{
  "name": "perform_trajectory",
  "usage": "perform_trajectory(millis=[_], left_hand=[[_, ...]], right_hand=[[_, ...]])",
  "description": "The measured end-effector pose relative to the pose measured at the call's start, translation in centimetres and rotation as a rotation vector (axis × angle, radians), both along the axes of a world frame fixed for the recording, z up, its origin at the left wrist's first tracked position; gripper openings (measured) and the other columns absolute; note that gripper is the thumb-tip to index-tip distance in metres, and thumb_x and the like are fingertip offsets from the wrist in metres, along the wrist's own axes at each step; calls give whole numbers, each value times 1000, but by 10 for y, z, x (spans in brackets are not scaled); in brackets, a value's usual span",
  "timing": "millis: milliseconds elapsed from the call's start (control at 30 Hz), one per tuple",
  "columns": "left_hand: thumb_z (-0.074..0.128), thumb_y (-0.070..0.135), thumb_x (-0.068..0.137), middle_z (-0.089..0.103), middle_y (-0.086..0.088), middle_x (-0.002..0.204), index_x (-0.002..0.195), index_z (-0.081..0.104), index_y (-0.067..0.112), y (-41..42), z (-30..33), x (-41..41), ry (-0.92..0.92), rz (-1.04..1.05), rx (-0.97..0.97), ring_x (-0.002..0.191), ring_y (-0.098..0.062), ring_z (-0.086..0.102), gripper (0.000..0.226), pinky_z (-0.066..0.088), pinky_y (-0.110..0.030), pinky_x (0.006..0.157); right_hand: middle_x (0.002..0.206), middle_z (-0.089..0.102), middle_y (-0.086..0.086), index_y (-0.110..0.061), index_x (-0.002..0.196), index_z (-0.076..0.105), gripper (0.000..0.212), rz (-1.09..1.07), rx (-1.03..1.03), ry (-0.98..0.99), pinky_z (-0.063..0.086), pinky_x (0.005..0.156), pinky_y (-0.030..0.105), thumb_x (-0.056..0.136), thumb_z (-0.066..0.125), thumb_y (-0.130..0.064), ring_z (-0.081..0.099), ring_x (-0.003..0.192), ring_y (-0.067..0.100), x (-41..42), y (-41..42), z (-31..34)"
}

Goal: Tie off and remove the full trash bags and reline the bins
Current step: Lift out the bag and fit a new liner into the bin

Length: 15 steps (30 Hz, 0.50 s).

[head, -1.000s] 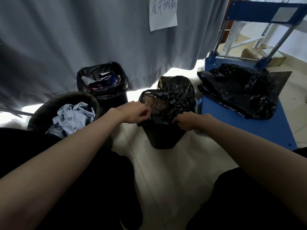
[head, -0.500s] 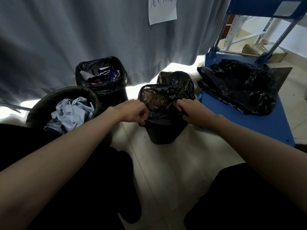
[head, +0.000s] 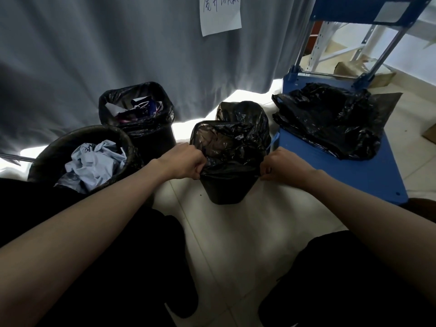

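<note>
Head view, step: relining, as I judge it; a fresh black liner [head: 230, 147] is being seated over the rim of the small black bin [head: 226, 190], which stands on the floor tiles between the person's knees.
Left hand [head: 182, 162]: fingers curled, pinching the liner's folded edge at the bin's left rim.
Right hand [head: 284, 165]: fingers pinching the liner's edge at the bin's right rim.
Doing it well: draw both sides down evenly so the fold overlaps the rim all round; pull gently, since thin film probably tears or slips back if one side is tugged harder.
Bin contents: only the crumpled liner shows inside; its bottom is hidden.
Behind the bin: a bulging black bag [head: 245, 112], touching it; whether it is knotted I cannot tell.
Left of the bin: a lined square bin [head: 139, 119] holding paper and coloured wrappers, and nearer, a round bin [head: 77, 149] with crumpled pale blue material.
Right of the bin: a blue cart [head: 368, 171] carrying a heap of black bags [head: 330, 119].
</note>
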<state>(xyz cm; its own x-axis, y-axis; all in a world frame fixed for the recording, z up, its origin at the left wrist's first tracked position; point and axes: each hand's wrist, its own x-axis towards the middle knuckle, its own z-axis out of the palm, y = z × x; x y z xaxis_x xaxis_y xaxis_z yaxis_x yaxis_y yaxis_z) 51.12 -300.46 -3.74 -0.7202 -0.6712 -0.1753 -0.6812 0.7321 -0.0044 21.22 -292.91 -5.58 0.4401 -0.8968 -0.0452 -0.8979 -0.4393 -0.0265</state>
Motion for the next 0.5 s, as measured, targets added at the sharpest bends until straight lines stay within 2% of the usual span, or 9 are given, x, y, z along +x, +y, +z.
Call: perform_trajectory(millis=[100,167,267,333,433,500], left_hand=[[66,31,77,61,6,68,63,52,24,5,-2,1,2,-51,-112,76,-20,56,20,47,-33,72],[60,30,81,63,5,75,69,53,25,9,-5,3,-41,-107,-177,81,-20,55,15,46,-34,81],[55,31,87,67,7,88,80,59,27,14,-15,5,-116,-215,-286,85,-17,59,9,38,-28,88],[52,43,89,68,7,90,84,62,28,16,-19,7,-151,-255,-315,86,-15,62,19,34,-29,88],[36,70,88,66,7,78,76,64,26,14,-15,8,-144,-221,-331,79,-15,62,54,38,-32,91],[33,66,91,62,4,74,71,59,23,10,-10,5,23,-129,-319,72,-18,60,55,42,-34,86]], right_hand=[[90,71,-12,-31,99,75,18,-36,29,10,37,69,20,89,64,-41,61,89,11,-2,3,1],[95,72,-12,-33,107,73,22,-85,136,-19,45,68,24,90,59,-33,62,86,11,-3,6,3],[91,66,-19,-35,120,67,35,-121,309,-41,38,63,19,90,52,-24,51,74,3,-2,10,5],[84,60,-18,-30,115,69,30,-158,338,-15,40,60,22,92,50,-23,53,72,7,0,9,6],[73,55,2,-10,87,63,26,-323,135,50,47,62,35,96,44,-25,56,69,26,6,1,9],[80,57,9,-6,86,58,26,-396,-24,3,43,60,36,98,41,-22,55,71,31,9,-5,9]])
